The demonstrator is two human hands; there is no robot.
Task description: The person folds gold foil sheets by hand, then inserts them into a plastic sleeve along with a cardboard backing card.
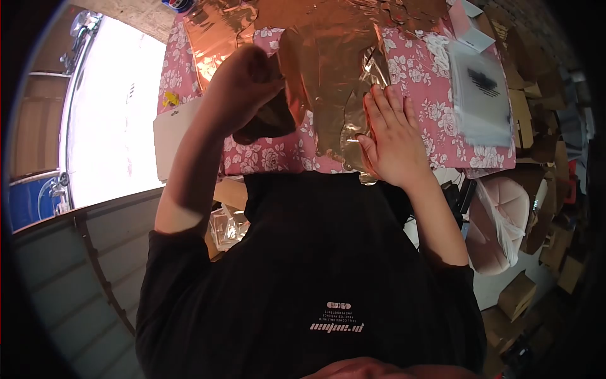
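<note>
**Foil pinned flat, one edge lifted**

My right hand point(390, 136) lies flat, fingers together and stretched out, on the copper foil sheet point(328, 69) at the near edge of the table point(442, 151). I judge it is there to keep the sheet from sliding on the pink floral cloth. My left hand point(249, 79) is raised above the near-left part of the table, fingers curled and pinched on a fold of the same foil, lifting it clear of the cloth; a dark piece hangs under that hand, and I cannot tell what it is. A clear plastic packet point(483, 95) lies toward the table's right edge, apart from the foil. A white board point(173, 136) rests at the left edge.
</note>
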